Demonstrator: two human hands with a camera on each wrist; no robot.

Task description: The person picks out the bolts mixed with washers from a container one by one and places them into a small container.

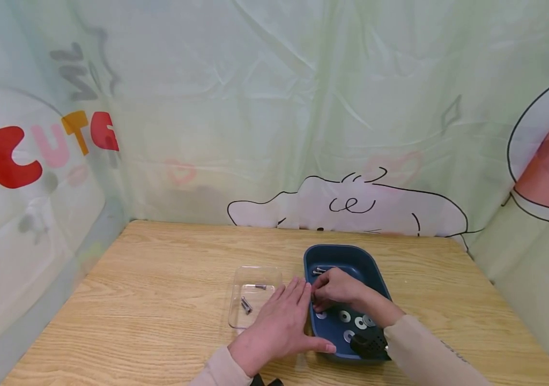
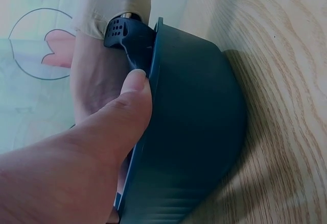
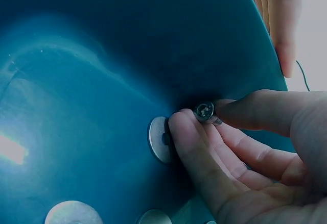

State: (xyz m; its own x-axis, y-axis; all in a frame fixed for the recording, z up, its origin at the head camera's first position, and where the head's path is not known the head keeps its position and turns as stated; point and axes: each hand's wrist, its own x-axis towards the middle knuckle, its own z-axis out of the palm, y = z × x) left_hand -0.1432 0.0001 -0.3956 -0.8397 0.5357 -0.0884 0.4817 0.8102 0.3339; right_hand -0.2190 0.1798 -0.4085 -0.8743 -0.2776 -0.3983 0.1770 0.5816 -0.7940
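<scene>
Inside the dark blue bin (image 1: 351,258), my right hand (image 1: 339,288) reaches down by the left wall. It pinches a hex socket bolt (image 3: 204,110) between thumb and fingers, as the right wrist view shows. A flat washer (image 3: 159,139) stands on edge beside a fingertip. Several washers (image 1: 345,316) lie on the bin floor, and a few bolts (image 1: 319,271) rest at its far left corner. My left hand (image 1: 279,327) lies along the bin's left side with straight fingers. In the left wrist view its thumb (image 2: 135,89) touches the rim.
Left of the bin, a clear plastic box (image 1: 237,316) holds a bolt (image 1: 246,305) and another bolt (image 1: 260,287); my left hand partly covers its right side. A black wrist device (image 1: 370,343) overhangs the bin's near end. A printed curtain (image 1: 216,134) encloses the wooden table (image 1: 158,300).
</scene>
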